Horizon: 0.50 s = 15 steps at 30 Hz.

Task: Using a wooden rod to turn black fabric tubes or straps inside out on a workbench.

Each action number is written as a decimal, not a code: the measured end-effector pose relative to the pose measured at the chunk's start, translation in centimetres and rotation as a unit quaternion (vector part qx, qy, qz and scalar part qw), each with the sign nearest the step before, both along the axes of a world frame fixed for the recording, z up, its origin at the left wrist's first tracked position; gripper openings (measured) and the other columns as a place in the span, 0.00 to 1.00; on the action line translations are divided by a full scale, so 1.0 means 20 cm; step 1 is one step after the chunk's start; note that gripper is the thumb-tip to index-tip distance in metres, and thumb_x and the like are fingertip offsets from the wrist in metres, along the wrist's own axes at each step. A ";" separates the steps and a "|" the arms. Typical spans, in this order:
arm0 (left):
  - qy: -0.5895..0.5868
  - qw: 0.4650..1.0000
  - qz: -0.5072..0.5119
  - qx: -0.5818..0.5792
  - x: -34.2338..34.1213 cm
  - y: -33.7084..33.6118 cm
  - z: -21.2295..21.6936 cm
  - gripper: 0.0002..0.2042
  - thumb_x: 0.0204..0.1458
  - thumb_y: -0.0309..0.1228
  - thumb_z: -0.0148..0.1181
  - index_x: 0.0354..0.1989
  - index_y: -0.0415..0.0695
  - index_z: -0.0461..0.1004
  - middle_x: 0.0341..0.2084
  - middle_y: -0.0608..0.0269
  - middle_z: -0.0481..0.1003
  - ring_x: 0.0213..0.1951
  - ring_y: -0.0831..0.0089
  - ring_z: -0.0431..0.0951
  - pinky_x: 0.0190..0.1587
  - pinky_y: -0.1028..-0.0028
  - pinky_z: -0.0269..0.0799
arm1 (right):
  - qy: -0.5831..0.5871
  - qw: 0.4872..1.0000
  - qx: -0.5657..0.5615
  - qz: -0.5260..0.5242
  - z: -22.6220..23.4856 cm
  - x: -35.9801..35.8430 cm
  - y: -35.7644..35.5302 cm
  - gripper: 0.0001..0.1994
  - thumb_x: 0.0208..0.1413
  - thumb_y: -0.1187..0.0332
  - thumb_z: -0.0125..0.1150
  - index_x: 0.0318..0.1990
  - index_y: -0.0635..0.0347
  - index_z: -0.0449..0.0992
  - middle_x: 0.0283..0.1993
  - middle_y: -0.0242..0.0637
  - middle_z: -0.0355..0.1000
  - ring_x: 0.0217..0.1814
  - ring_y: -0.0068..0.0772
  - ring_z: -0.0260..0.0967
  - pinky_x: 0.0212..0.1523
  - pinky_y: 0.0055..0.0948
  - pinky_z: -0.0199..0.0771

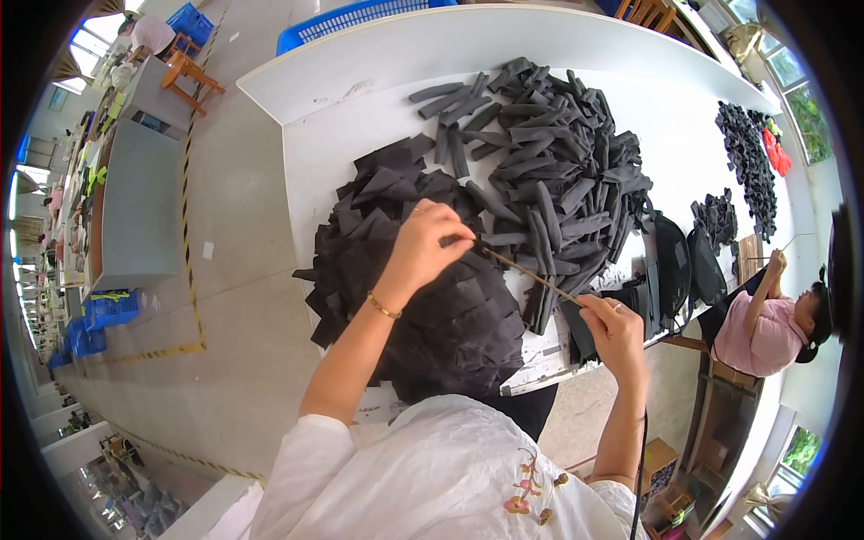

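Note:
My left hand (427, 241) is raised over a heap of flat black fabric pieces (409, 270) and pinches one end of a thin wooden stick (526, 268). My right hand (614, 326) grips the stick's other end together with a small black fabric piece (578, 328) threaded on it. A large pile of rolled black fabric strips (549, 171) lies just beyond the stick on the white table (360, 135).
Black bags (679, 265) and more black fabric pieces (751, 162) lie at the table's right. A person in a pink top (765, 328) sits at the right holding a stick. Blue crates (346, 18) stand behind the table; grey tables (139, 202) line the left aisle.

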<state>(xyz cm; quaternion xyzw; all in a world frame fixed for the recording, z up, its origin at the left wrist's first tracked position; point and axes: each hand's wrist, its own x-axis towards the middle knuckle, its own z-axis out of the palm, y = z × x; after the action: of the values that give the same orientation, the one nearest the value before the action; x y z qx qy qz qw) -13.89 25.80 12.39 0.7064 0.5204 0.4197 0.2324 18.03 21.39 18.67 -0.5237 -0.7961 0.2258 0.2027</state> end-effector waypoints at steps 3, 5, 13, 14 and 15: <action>0.073 0.994 -0.070 0.051 0.14 -0.07 0.08 0.05 0.36 0.29 0.67 0.23 0.51 0.78 0.34 0.71 0.72 0.45 0.64 0.68 0.50 0.62 0.63 | 0.013 0.994 -0.102 -0.045 -0.05 -0.17 -0.03 0.11 0.54 0.73 0.59 0.46 0.56 0.76 0.31 0.45 0.75 0.30 0.44 0.73 0.30 0.33 0.71; 0.084 0.986 -0.087 0.112 0.27 -0.17 0.19 0.06 0.38 0.32 0.67 0.26 0.53 0.77 0.42 0.68 0.71 0.50 0.61 0.67 0.54 0.59 0.58 | 0.192 0.973 -0.126 -0.035 -0.29 -0.24 -0.07 0.11 0.59 0.71 0.56 0.48 0.61 0.74 0.25 0.40 0.72 0.23 0.32 0.69 0.26 0.29 0.66; -0.708 0.643 0.010 -0.293 0.25 -0.36 -0.24 0.17 0.54 0.36 0.62 0.46 0.38 0.71 0.27 0.57 0.74 0.34 0.65 0.77 0.39 0.64 0.75 | 0.337 0.889 -0.303 -0.061 -0.46 -0.58 -0.31 0.09 0.64 0.69 0.50 0.34 0.64 0.69 0.22 0.24 0.60 0.24 0.15 0.54 0.24 0.19 0.55; -0.707 0.644 0.011 -0.292 0.27 -0.36 -0.23 0.17 0.54 0.36 0.62 0.46 0.38 0.71 0.27 0.57 0.74 0.34 0.65 0.77 0.39 0.64 0.75 | 0.307 0.916 -0.249 -0.072 -0.48 -0.62 -0.34 0.07 0.64 0.70 0.49 0.39 0.66 0.69 0.22 0.29 0.63 0.24 0.18 0.57 0.24 0.21 0.59; -0.737 0.608 0.056 -0.290 0.29 -0.35 -0.21 0.14 0.54 0.36 0.62 0.42 0.37 0.73 0.24 0.59 0.74 0.31 0.65 0.77 0.37 0.66 0.74 | 0.308 0.916 -0.249 -0.072 -0.48 -0.67 -0.37 0.07 0.64 0.70 0.49 0.39 0.66 0.69 0.22 0.29 0.63 0.24 0.18 0.57 0.24 0.21 0.59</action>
<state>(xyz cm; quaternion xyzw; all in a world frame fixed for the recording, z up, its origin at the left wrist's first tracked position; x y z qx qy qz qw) -8.16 18.73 8.20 0.0233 0.3063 0.6381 0.7061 4.65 13.95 9.01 -0.5180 -0.5725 0.5511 0.3166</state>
